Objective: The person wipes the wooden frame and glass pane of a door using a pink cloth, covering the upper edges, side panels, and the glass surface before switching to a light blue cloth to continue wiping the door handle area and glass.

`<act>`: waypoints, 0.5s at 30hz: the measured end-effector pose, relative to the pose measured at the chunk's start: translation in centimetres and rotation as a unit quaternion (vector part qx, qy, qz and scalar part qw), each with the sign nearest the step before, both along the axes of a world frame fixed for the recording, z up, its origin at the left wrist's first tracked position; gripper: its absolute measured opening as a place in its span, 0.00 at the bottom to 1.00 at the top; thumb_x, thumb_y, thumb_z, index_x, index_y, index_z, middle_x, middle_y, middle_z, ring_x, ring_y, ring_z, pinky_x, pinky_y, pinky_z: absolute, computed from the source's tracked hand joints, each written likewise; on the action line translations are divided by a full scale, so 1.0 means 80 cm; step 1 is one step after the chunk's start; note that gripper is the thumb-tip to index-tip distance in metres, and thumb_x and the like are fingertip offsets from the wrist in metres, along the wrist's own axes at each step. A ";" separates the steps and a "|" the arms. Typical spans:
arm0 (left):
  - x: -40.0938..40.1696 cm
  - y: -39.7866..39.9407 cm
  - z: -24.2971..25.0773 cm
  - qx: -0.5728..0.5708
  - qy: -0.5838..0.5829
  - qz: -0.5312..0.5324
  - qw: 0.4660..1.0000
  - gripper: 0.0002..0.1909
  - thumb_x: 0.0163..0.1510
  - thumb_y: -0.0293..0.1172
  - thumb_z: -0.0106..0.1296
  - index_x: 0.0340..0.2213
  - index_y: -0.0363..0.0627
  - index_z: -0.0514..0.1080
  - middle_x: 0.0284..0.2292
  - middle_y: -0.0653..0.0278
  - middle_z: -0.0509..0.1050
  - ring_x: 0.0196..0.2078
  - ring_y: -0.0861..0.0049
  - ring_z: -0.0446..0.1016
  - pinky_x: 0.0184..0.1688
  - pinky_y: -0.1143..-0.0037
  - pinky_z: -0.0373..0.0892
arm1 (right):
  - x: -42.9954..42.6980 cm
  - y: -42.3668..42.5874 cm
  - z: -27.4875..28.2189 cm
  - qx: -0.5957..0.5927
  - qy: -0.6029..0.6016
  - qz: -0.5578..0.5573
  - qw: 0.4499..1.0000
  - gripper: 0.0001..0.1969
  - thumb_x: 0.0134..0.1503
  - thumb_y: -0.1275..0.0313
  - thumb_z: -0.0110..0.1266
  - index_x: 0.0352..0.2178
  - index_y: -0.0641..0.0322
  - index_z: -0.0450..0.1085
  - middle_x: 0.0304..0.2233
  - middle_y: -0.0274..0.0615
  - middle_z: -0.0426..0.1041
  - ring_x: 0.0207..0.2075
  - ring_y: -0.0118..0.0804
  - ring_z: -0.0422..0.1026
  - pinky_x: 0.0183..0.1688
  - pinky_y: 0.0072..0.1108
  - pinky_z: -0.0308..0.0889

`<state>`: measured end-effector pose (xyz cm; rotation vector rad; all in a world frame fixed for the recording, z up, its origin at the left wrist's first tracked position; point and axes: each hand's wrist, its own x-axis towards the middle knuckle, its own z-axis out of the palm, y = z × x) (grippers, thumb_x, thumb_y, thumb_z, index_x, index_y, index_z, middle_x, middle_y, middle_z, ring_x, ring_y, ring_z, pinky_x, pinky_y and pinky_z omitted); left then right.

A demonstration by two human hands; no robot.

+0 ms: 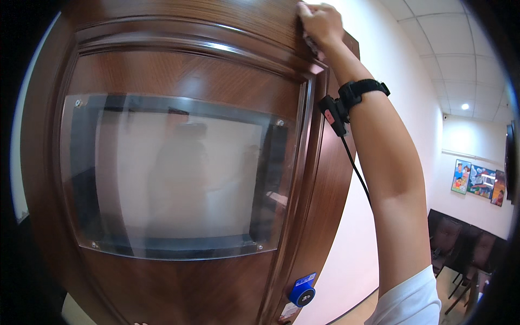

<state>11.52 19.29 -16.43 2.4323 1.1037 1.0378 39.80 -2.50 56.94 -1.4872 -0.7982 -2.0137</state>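
My right hand (323, 22) is raised to the upper right of a brown wooden door (195, 284), its fingers curled against the wood. What looks like a crumpled pinkish cloth (312, 44) shows under the hand, partly hidden by it. A black strap (371, 87) with a small black device and cable is on that wrist. A clear plastic panel (178, 183), fixed by screws at its corners, covers the middle of the door and reflects a blurred figure. Only fingertips of my left hand (140, 323) show at the bottom edge; what they touch is hidden.
A blue and black round lock or knob (304, 294) sits low on the door's right side, above a white sticker (289, 310). A white wall (345, 235) runs beside the door. Dark chairs (447, 237) and colourful cartoon pictures (481, 180) are at the far right.
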 end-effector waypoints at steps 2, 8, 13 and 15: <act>-0.007 0.003 -0.002 0.022 0.003 0.000 1.000 0.45 0.49 0.27 0.49 0.63 0.24 0.41 0.65 0.32 0.36 0.69 0.42 0.37 0.69 0.61 0.45 | -0.017 0.030 -0.036 -0.095 -0.102 0.105 0.985 0.10 0.57 0.66 0.54 0.33 0.55 0.80 0.29 0.53 0.73 0.34 0.53 0.74 0.39 0.35 0.69; -0.009 -0.002 -0.002 0.070 -0.003 0.041 0.997 0.42 0.49 0.27 0.47 0.62 0.23 0.45 0.65 0.31 0.40 0.67 0.39 0.45 0.66 0.61 0.53 | -0.017 0.021 -0.070 -0.055 -0.110 0.102 0.987 0.15 0.58 0.61 0.53 0.33 0.62 0.79 0.30 0.50 0.75 0.28 0.53 0.76 0.36 0.37 0.70; -0.013 -0.008 0.011 0.078 0.002 0.021 0.997 0.42 0.47 0.26 0.48 0.62 0.24 0.48 0.64 0.31 0.45 0.67 0.41 0.46 0.66 0.60 0.52 | 0.073 -0.075 -0.016 0.055 -0.024 0.030 0.998 0.17 0.59 0.51 0.52 0.39 0.46 0.81 0.33 0.45 0.80 0.28 0.45 0.78 0.40 0.31 0.72; -0.010 -0.011 0.010 0.075 -0.005 0.019 0.997 0.43 0.46 0.27 0.49 0.61 0.22 0.48 0.63 0.30 0.45 0.67 0.41 0.46 0.67 0.61 0.51 | 0.092 -0.098 -0.014 0.099 0.032 0.038 0.994 0.17 0.60 0.52 0.51 0.39 0.45 0.81 0.32 0.45 0.80 0.28 0.46 0.79 0.40 0.32 0.72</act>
